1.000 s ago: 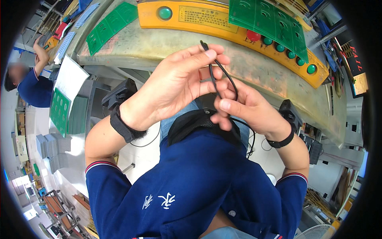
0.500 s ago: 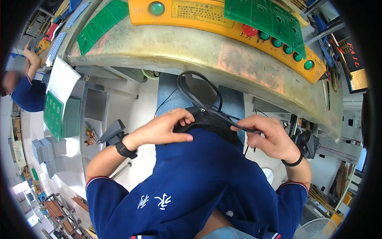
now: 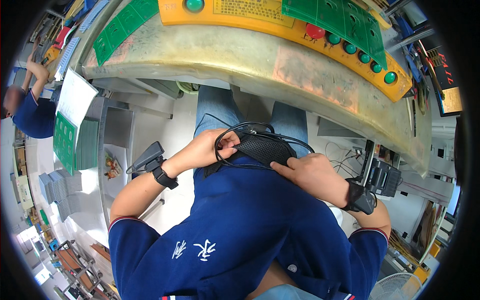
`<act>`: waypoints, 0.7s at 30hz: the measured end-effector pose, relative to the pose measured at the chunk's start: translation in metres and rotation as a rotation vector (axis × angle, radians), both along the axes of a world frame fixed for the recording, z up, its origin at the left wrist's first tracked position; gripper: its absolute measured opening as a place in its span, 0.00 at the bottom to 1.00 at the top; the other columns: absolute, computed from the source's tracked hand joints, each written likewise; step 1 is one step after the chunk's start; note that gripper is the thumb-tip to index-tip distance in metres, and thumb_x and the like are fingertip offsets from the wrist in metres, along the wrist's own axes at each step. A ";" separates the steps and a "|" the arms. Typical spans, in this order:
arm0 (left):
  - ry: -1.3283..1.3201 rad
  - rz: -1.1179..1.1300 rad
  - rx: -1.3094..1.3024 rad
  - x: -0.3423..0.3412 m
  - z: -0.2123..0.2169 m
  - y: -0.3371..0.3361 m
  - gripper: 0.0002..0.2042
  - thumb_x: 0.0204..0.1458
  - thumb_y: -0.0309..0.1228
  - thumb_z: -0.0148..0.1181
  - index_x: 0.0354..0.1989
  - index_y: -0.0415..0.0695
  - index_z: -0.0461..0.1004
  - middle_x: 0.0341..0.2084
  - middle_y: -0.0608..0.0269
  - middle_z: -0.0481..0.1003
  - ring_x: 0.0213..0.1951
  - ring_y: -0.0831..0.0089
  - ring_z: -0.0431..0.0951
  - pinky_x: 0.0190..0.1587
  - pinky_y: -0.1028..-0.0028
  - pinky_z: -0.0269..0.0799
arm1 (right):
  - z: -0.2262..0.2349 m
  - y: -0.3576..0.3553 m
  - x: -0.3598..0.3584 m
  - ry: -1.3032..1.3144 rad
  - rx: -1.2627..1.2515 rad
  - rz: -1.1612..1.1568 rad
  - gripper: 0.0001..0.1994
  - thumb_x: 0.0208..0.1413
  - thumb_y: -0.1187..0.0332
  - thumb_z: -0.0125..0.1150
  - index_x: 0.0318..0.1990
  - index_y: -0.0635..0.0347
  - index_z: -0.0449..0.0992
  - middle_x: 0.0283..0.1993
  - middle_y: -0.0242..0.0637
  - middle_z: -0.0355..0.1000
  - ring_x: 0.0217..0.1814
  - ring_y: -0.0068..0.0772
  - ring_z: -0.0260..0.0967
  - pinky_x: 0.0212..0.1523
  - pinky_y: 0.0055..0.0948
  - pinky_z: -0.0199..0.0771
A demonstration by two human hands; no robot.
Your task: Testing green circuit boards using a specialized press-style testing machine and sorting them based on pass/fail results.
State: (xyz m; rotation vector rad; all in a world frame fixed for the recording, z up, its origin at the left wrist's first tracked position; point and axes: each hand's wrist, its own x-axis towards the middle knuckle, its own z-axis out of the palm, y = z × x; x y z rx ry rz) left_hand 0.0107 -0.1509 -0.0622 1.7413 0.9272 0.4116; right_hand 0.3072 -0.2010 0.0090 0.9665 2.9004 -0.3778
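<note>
A black mesh pouch [image 3: 265, 148] lies at my waist over the top of my jeans. My left hand [image 3: 212, 145] is closed, pinching the pouch's left edge between thumb and fingers. At its other side my right hand [image 3: 315, 172] has its fingers curled on the pouch's right edge, the thumb laid against the blue shirt. A thin black cable [image 3: 295, 137] loops over the pouch and runs past both hands. Each wrist carries a black strapped device, the left one [image 3: 152, 160] and the right one [image 3: 362, 197].
Ahead stands a worn bench edge [image 3: 225, 55] with a yellow button panel [image 3: 240, 15]. Green boards [image 3: 340, 22] lie across the panel. At left are a stack of green boards [image 3: 87, 145] and a metal cabinet [image 3: 117, 122]. A co-worker [image 3: 32, 115] is at far left.
The raised cable loop has dropped down onto the pouch. My right hand has moved left and down from the cable to the pouch's edge. My left hand now pinches the pouch.
</note>
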 end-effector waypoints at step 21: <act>-0.179 -0.065 -0.574 -0.043 0.022 -0.013 0.11 0.63 0.28 0.48 0.48 0.38 0.75 0.41 0.68 0.76 0.45 0.78 0.73 0.50 0.76 0.68 | -0.042 -0.006 0.002 0.059 -0.005 0.080 0.16 0.51 0.68 0.56 0.48 0.48 0.79 0.29 0.26 0.69 0.31 0.26 0.71 0.37 0.26 0.66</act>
